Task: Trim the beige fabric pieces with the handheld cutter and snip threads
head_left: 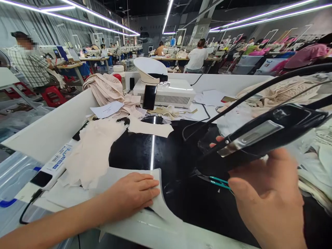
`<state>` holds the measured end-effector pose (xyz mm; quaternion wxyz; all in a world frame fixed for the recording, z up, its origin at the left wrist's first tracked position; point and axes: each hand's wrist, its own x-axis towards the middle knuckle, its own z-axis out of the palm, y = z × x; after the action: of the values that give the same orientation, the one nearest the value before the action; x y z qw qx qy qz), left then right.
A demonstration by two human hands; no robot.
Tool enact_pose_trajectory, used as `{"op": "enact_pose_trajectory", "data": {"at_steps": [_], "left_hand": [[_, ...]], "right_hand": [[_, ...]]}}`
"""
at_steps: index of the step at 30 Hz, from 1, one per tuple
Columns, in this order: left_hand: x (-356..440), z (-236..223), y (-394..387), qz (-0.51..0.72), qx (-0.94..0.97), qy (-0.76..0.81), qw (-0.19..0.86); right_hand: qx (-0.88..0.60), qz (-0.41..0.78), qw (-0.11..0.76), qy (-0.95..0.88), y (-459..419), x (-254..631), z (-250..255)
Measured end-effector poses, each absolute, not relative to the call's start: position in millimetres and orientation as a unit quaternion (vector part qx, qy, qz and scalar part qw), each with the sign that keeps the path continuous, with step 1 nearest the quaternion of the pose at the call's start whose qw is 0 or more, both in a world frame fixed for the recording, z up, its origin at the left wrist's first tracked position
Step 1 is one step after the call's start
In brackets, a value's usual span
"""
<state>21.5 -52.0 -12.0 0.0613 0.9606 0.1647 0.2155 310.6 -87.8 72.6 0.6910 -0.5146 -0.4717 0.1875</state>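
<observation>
My left hand (135, 193) lies flat, fingers stretched, on a pale, curved-edged cut piece (166, 207) at the table's front edge. My right hand (269, 197) is wrapped around a black corded hand tool (256, 135) with a silver plate on its side; the exact kind is unclear. Fingertips show beyond the tool, and its dark nose slants down to the left over the black table surface (135, 152). Teal-handled thread snips (218, 181) lie under the tool, near my right thumb. Left of the bare black area is a pile of cream cut pieces (90, 148).
One cream piece (150, 128) lies further back. Behind it stand a phone (149, 97) and a white vented box (168, 93). Bundled fabric (103, 88) sits back left, with more fabric (287, 91) at right. A black cable (243, 103) crosses the right side. People work at machines beyond.
</observation>
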Motion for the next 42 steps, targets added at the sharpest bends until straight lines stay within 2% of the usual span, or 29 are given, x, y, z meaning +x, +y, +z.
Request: {"op": "enact_pose_trajectory", "data": {"at_steps": [5,11,21,32,42], "left_hand": [[34,-10,-57,0.208,0.965,0.153,0.049],[52,0,-56,0.265,0.949,0.169,-0.009],[61,-15,-59,0.222,0.955,0.182,-0.076],[62,0,-62,0.285,0.935,0.198,-0.072],[62,-3,-62,0.301,0.929,0.202,-0.073]], "right_hand": [[-0.499,0.145,0.711,-0.474,-69,282,77],[-0.425,0.188,0.755,-0.464,-56,262,77],[-0.364,0.251,0.768,-0.464,-35,246,57],[-0.313,0.307,0.778,-0.451,-38,236,64],[-0.317,0.297,0.771,-0.466,-38,235,56]]}}
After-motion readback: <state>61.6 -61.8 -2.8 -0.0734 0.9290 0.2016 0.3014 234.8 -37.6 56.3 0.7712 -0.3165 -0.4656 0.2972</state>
